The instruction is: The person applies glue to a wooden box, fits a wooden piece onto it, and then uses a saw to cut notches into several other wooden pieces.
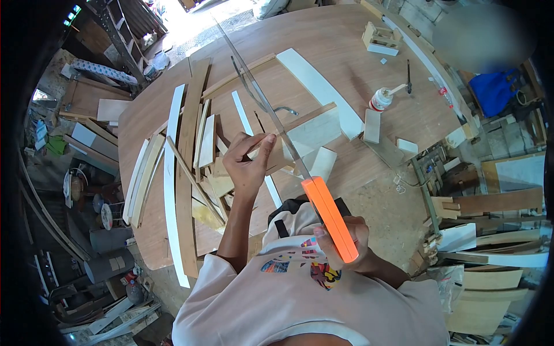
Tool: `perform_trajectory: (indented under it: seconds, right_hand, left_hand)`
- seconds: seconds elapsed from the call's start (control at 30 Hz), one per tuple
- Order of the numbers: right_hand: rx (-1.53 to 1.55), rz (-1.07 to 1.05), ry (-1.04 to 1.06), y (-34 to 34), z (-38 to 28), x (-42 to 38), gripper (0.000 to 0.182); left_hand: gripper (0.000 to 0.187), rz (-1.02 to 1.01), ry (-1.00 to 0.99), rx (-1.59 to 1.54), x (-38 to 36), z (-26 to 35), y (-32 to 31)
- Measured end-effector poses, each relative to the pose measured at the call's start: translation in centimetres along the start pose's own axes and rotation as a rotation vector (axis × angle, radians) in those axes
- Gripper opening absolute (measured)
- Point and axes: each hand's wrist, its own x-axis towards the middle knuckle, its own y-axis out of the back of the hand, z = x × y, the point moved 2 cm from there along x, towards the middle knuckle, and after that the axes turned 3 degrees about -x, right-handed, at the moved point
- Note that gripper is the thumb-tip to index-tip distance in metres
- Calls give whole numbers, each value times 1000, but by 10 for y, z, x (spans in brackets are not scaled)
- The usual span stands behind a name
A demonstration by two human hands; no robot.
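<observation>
As a person in a pale printed shirt (300, 305) leans over a cluttered worktable (329, 29), the right hand (359, 235) wraps firmly around the orange handle (330, 219) of a saw (290, 145), close to the body, while the blade slants away across the table toward its far edge. Just beyond, the left hand (247, 166) is bent at the wrist, fingers curled and thumb drawn in near them, its tip just beside the blade; whether it touches the metal or pinches anything cannot be told from this angle. The narrow gap looks like the chief hazard: a sideways slip of the saw, from a twist of the right wrist, could nick the thumb. Whether the teeth rest on wood is also unclear, and an unsupported blade could sway or flex. Beside the blade lie a pale block (324, 165) and, farther on, a flat light board (314, 128); either might shift if knocked, since no clamp is seen on them. To the left, a long brown plank (191, 138) and a white strip (171, 190) lie beside loose offcuts that could slide if an elbow catches them. Past a long white board (320, 92) stands an uncapped-looking bottle (381, 100) with a stick in its mouth, liable to spill if bumped. A small wooden assembly (381, 39) sits near the far edge.
</observation>
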Motion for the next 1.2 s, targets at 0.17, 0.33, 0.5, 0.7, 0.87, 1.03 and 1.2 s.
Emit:
perform_trajectory:
  seconds: [0.17, 0.33, 0.5, 0.7, 0.87, 1.03, 1.2]
  right_hand:
    - [-68, -15, 16, -2, -1, -3, 28]
    - [196, -53, -245, 3, 0, -4, 19]
    - [-127, 87, -48, -6, -3, -14, 12]
    - [-27, 9, -159, 4, -4, -6, 8]
    - [20, 6, -161, 0, 1, -11, 7]
    - [-8, 57, -107, -1, 4, -8, 8]
    - [64, 36, -124, 0, 3, -3, 9]
  left_hand:
    - [15, -19, -13, 25, 3, 3, 2]
    - [15, -32, -9, 49, 5, 5, 1]
    - [11, -14, 30, 52, 7, 8, -3]
    - [12, 50, 36, 4, 18, -12, 3]
    - [13, 68, 22, -46, 18, -15, 4]
    - [14, 14, 49, -24, 13, -3, 4]
    - [13, -20, 10, -25, 8, 8, 3]
